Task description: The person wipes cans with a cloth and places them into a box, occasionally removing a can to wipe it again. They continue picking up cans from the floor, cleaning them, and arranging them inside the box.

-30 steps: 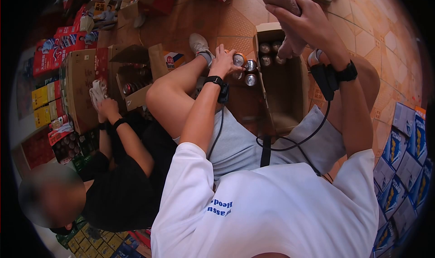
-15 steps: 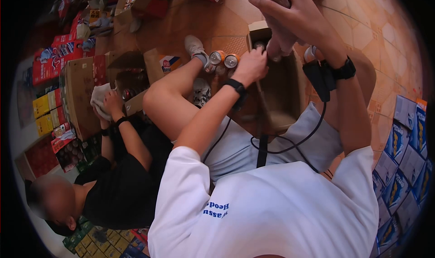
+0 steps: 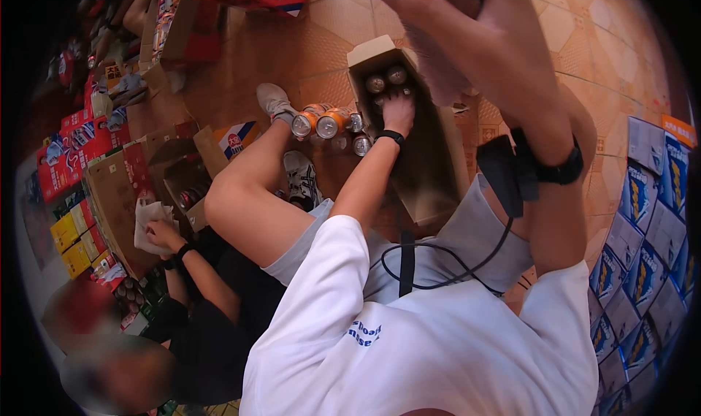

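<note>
My left hand [image 3: 398,113] reaches into a tall, narrow cardboard box [image 3: 441,186], its fingers closed round the top of a can. Two silver-topped cans [image 3: 396,75] stand at the far end of this box. Close to the camera, my right hand [image 3: 504,43] is raised and closed on a pinkish-grey cloth [image 3: 438,69], which hangs down beside the box. What the cloth may cover is hidden. Left of the box, orange cans [image 3: 331,124] stand grouped on the floor by my shoe.
A co-worker in black [image 3: 204,350] sits at the left, holding a white cloth [image 3: 150,222] beside open cartons [image 3: 117,208]. Blue packages [image 3: 642,284] are stacked at the right. A carton of cans [image 3: 182,32] stands at the upper left.
My left hand has moved from the box's edge to inside it. My right hand and the cloth look larger and nearer the camera. The view has shifted, and more orange cans show.
</note>
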